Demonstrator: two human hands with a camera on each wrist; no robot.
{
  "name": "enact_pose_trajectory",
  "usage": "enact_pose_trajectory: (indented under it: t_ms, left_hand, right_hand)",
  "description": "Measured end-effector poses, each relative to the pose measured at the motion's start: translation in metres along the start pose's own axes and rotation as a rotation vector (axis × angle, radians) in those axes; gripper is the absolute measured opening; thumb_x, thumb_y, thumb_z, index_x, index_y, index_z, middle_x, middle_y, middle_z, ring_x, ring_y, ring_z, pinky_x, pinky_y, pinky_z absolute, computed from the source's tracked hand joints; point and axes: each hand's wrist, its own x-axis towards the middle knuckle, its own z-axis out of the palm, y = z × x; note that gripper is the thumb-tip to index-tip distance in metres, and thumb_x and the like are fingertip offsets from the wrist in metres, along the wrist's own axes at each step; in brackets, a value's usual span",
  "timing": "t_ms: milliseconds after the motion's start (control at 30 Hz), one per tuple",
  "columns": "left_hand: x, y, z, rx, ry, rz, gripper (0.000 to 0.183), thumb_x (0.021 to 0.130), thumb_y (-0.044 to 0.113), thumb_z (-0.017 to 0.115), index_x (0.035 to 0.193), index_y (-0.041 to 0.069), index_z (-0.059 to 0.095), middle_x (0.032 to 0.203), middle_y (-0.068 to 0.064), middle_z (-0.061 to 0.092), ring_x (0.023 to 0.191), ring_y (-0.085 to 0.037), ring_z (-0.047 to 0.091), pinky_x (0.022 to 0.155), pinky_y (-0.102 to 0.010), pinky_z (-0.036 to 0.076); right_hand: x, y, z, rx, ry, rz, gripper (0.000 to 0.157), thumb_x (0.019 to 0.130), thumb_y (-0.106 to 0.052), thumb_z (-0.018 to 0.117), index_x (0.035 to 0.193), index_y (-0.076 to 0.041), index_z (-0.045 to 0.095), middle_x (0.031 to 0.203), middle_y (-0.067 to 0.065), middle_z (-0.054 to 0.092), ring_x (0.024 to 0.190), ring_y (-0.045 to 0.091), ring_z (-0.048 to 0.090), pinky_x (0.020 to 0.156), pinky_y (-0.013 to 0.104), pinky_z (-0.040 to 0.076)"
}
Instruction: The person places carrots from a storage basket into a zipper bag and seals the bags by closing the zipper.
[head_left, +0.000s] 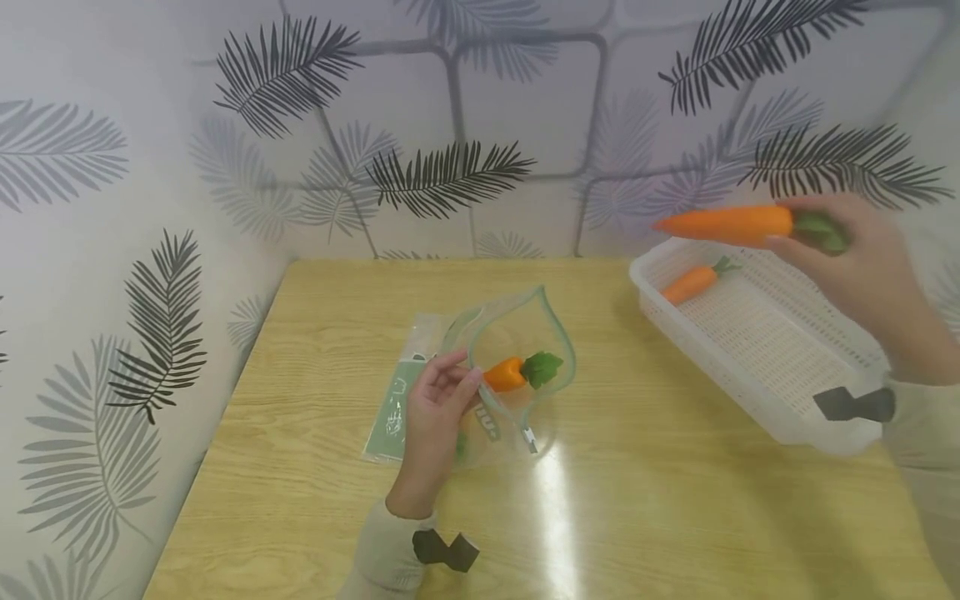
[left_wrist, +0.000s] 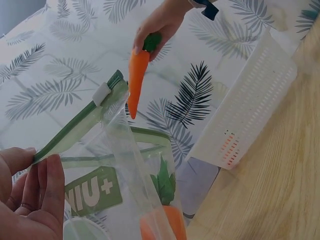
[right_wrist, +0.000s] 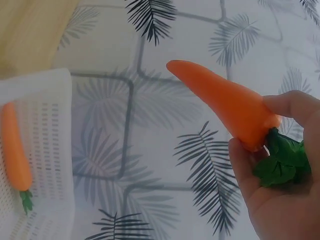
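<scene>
My left hand (head_left: 437, 402) pinches the green-edged rim of a clear slider zip bag (left_wrist: 75, 122) between thumb and fingers. The bag's mouth stands parted. Inside it is a toy-like carrot (head_left: 505, 375) with its green leafy top upward. To the right, my right hand (head_left: 870, 262) holds a bigger orange carrot (head_left: 727, 225) by its leafy end, thumb on one side and fingers on the other. This carrot is raised above the far corner of a white basket (head_left: 720, 379), its tip pointing left. Another carrot (head_left: 688, 285) lies in the basket.
A flat green-and-clear packet (head_left: 390, 412) lies on the wooden table (head_left: 300, 508) left of the bag, partly behind my left hand. A leaf-patterned wall covering (head_left: 517, 117) rises behind the table's far edge and along its left side.
</scene>
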Motion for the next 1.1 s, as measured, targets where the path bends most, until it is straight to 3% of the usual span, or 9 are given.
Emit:
enact_pose_trajectory:
  t_ms: [167,433,700,800,933,1100]
  left_hand:
    - [0.0,0.0,0.0,0.006,-0.005,0.006,0.033,0.082,0.017,0.064,0.111,0.006,0.052,0.091,-0.014,0.053,0.078,-0.02,0.057,0.076,-0.036,0.052]
    - [0.001,0.0,0.001,-0.006,-0.017,0.018,0.032,0.083,0.015,0.063,0.111,0.005,0.052,0.089,-0.01,0.054,0.076,-0.017,0.057,0.075,-0.034,0.053]
    - [0.0,-0.001,0.001,-0.038,-0.021,0.005,0.033,0.083,0.013,0.062,0.112,0.004,0.05,0.09,-0.011,0.053,0.079,-0.018,0.057,0.077,-0.035,0.052]
    - [-0.001,-0.001,0.001,-0.028,-0.017,-0.008,0.034,0.083,0.016,0.063,0.112,0.005,0.051,0.09,-0.011,0.053,0.078,-0.018,0.057,0.077,-0.035,0.052]
    - [-0.001,0.0,0.001,-0.036,-0.015,-0.012,0.034,0.083,0.015,0.063,0.112,0.004,0.051,0.09,-0.011,0.053,0.078,-0.019,0.057,0.077,-0.035,0.052]
    - [0.001,-0.001,0.002,-0.071,-0.025,0.001,0.032,0.083,0.011,0.062,0.113,0.003,0.05,0.091,-0.011,0.053,0.08,-0.019,0.057,0.078,-0.036,0.052]
  right_hand:
    - [-0.005,-0.022,0.008,0.039,-0.037,-0.085,0.041,0.078,-0.012,0.068,0.118,-0.015,0.057,0.105,-0.001,0.053,0.089,0.008,0.047,0.069,0.005,0.04]
    - [-0.012,-0.047,0.021,0.027,-0.065,-0.301,0.044,0.071,0.002,0.071,0.112,-0.01,0.06,0.102,0.001,0.059,0.084,0.007,0.05,0.071,0.01,0.04]
    - [-0.027,-0.095,0.037,0.081,-0.151,-0.468,0.042,0.068,0.009,0.069,0.107,-0.001,0.06,0.1,0.008,0.059,0.087,0.009,0.05,0.074,0.014,0.042]
    - [-0.028,-0.095,0.047,0.062,-0.166,-0.484,0.041,0.068,0.002,0.072,0.107,-0.006,0.062,0.1,0.003,0.06,0.087,0.01,0.05,0.074,0.015,0.042]
    - [-0.025,-0.079,0.063,0.0,-0.212,-0.467,0.04,0.073,-0.012,0.072,0.111,-0.017,0.06,0.105,-0.007,0.058,0.09,0.008,0.05,0.077,0.017,0.041]
    - [-0.023,-0.065,0.088,-0.008,-0.257,-0.466,0.038,0.076,-0.021,0.07,0.112,-0.017,0.058,0.107,-0.008,0.056,0.094,0.008,0.049,0.081,0.022,0.042]
